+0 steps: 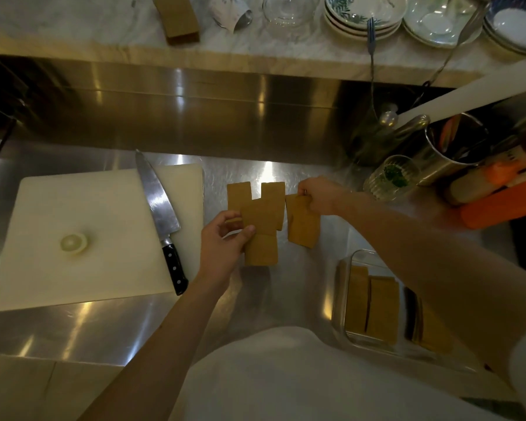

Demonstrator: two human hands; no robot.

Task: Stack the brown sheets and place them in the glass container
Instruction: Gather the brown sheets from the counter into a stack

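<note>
Several brown sheets (263, 214) lie overlapping on the steel counter (110, 323) in the middle. My left hand (222, 244) pinches the left edge of a sheet in this pile, thumb on top. My right hand (319, 196) grips the top corner of a separate brown sheet (302, 226) just right of the pile. The glass container (351, 262) sits at the lower right, partly under my right forearm, and stacks of brown sheets (383, 308) stand on edge inside it.
A white cutting board (88, 214) with a lemon slice (73, 243) and a large knife (160, 208) lies left. A glass (389, 177), a metal utensil pot (450, 150) and orange items (495, 205) crowd the right. Bowls, glassware and another brown stack (178, 18) sit on the raised shelf.
</note>
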